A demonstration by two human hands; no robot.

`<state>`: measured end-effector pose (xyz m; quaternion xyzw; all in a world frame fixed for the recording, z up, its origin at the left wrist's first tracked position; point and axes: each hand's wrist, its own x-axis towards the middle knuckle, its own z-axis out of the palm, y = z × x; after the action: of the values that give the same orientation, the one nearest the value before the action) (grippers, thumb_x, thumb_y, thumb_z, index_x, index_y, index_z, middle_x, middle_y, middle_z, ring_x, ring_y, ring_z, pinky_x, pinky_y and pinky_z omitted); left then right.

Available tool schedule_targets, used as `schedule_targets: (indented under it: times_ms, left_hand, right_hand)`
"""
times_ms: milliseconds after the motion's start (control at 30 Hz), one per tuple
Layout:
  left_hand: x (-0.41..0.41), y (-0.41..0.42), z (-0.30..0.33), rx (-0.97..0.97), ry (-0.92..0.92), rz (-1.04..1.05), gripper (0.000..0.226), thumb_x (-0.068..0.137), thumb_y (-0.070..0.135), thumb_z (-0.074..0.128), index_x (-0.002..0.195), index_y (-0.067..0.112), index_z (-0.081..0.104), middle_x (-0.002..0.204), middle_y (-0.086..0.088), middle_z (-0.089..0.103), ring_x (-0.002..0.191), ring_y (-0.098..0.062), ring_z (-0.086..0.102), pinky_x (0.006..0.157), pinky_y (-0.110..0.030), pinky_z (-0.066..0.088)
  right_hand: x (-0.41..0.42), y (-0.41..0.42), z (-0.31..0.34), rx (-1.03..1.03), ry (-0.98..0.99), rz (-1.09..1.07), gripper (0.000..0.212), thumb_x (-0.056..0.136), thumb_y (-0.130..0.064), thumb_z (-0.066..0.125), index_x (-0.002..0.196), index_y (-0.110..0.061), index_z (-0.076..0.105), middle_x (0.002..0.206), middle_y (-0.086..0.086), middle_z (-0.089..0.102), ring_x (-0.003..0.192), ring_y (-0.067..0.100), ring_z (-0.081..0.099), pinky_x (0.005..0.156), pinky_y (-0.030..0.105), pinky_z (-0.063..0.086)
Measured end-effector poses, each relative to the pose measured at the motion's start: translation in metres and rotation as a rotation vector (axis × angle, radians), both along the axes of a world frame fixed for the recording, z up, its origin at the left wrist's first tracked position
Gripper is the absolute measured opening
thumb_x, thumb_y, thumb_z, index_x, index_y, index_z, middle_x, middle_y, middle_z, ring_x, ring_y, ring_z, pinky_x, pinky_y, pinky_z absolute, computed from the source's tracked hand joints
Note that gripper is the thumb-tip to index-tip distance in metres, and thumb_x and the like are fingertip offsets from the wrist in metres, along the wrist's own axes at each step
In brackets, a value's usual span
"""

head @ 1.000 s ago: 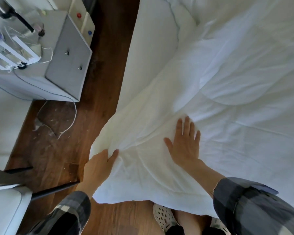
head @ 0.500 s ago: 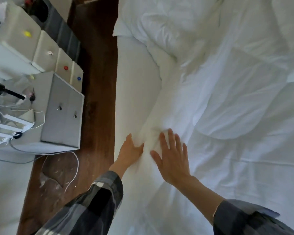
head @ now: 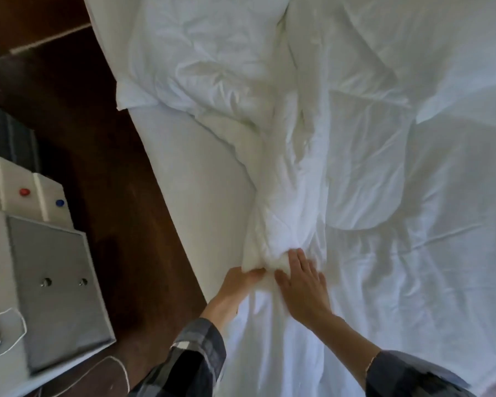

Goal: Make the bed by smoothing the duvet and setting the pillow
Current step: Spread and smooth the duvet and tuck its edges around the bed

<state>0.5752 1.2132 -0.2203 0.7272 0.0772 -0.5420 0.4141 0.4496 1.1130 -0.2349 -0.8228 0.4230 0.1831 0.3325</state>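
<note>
A white duvet covers the bed, rumpled into a thick ridge that runs along the left side. My left hand grips the near end of that ridge at the duvet's edge, fingers curled into the cloth. My right hand lies flat on the duvet just beside it, fingers straight and pressing down. A crumpled white pillow lies at the head of the bed, top left. The bare mattress sheet shows left of the ridge.
Dark wooden floor runs along the bed's left side. A grey bedside unit with white boxes, a red knob and a blue knob stands at the left. A white cable trails on the floor.
Both hands have slid up along the bed's left edge toward the pillow, pushing the duvet's edge into a ridge. My view has moved further up the bed.
</note>
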Motion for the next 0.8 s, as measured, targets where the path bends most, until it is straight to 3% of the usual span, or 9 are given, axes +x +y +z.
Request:
schedule_targets:
  times_ms: [167,267,367,467,567,600,667,733,800]
  left_hand:
    - [0.042,0.076,0.023,-0.038,0.066,0.127,0.021,0.087,0.008,0.076,0.106,0.0,0.074,0.098,-0.02,0.076,0.093,-0.037,0.073,0.09,-0.049,0.058]
    - [0.057,0.114,0.026,0.036,-0.077,0.081,0.002,0.086,0.007,0.074,0.087,0.008,0.074,0.095,-0.022,0.075,0.089,-0.037,0.073,0.085,-0.05,0.057]
    - [0.058,0.124,0.024,0.055,-0.208,-0.072,0.017,0.076,0.031,0.078,0.079,0.015,0.073,0.089,-0.016,0.076,0.082,-0.032,0.074,0.08,-0.054,0.06]
    - [0.061,0.115,0.037,-0.002,-0.153,-0.201,0.049,0.084,0.063,0.066,0.09,0.015,0.074,0.089,-0.005,0.077,0.083,-0.022,0.073,0.078,-0.041,0.06]
    - [0.071,0.096,0.042,-0.06,0.1,0.011,0.056,0.1,0.06,0.045,0.113,0.012,0.071,0.093,-0.006,0.076,0.087,-0.024,0.073,0.08,-0.04,0.059]
    - [0.074,0.09,0.043,-0.056,0.161,0.061,0.053,0.099,0.056,0.051,0.115,0.009,0.07,0.096,-0.009,0.077,0.089,-0.027,0.073,0.082,-0.041,0.059]
    - [0.072,0.073,0.049,-0.038,0.225,-0.037,0.046,0.093,0.05,0.067,0.111,0.008,0.072,0.101,-0.012,0.077,0.097,-0.029,0.072,0.088,-0.041,0.059]
    - [0.059,0.049,0.062,-0.062,0.212,-0.179,0.037,0.089,0.038,0.075,0.108,0.006,0.074,0.1,-0.012,0.078,0.096,-0.029,0.072,0.084,-0.037,0.06]
    - [0.044,0.025,0.065,-0.119,0.039,-0.284,0.032,0.085,0.027,0.079,0.109,0.007,0.073,0.097,-0.008,0.077,0.09,-0.026,0.073,0.072,-0.03,0.062]
  right_hand:
    - [0.014,0.062,0.013,0.049,0.044,-0.132,0.06,0.1,-0.045,0.034,0.154,-0.022,0.018,0.163,0.002,0.019,0.148,0.023,0.02,0.118,0.044,0.022]
    - [0.03,0.098,0.014,0.066,0.177,-0.038,0.076,0.097,-0.053,0.04,0.156,-0.022,0.004,0.166,0.002,-0.003,0.151,0.028,0.005,0.119,0.05,0.016]
    - [0.046,0.122,0.011,0.096,0.198,-0.014,0.081,0.095,-0.058,0.042,0.156,-0.023,0.003,0.166,0.003,-0.005,0.151,0.031,0.004,0.119,0.052,0.017]
    - [0.054,0.133,0.004,0.111,0.191,-0.042,0.073,0.095,-0.054,0.044,0.153,-0.021,0.016,0.163,0.004,0.008,0.148,0.032,0.015,0.116,0.051,0.025]
    - [0.052,0.14,0.008,0.05,0.05,-0.219,0.034,0.096,-0.037,0.039,0.122,-0.018,0.05,0.135,0.005,0.048,0.124,0.032,0.047,0.099,0.047,0.043]
    - [0.052,0.143,0.013,0.019,-0.023,-0.304,0.024,0.096,-0.033,0.035,0.1,-0.019,0.054,0.115,0.005,0.056,0.108,0.031,0.055,0.087,0.043,0.046]
    - [0.047,0.156,0.031,-0.005,-0.159,-0.521,0.029,0.099,-0.029,0.028,0.076,-0.021,0.043,0.088,0.001,0.055,0.085,0.027,0.056,0.071,0.035,0.041]
    - [0.037,0.166,0.053,-0.006,-0.267,-0.751,0.029,0.101,-0.032,0.027,0.08,-0.023,0.045,0.091,-0.001,0.054,0.086,0.024,0.053,0.072,0.035,0.039]
    - [0.028,0.176,0.071,-0.053,-0.365,-0.935,0.033,0.098,-0.044,0.03,0.109,-0.023,0.052,0.116,-0.003,0.054,0.104,0.021,0.054,0.088,0.04,0.045]
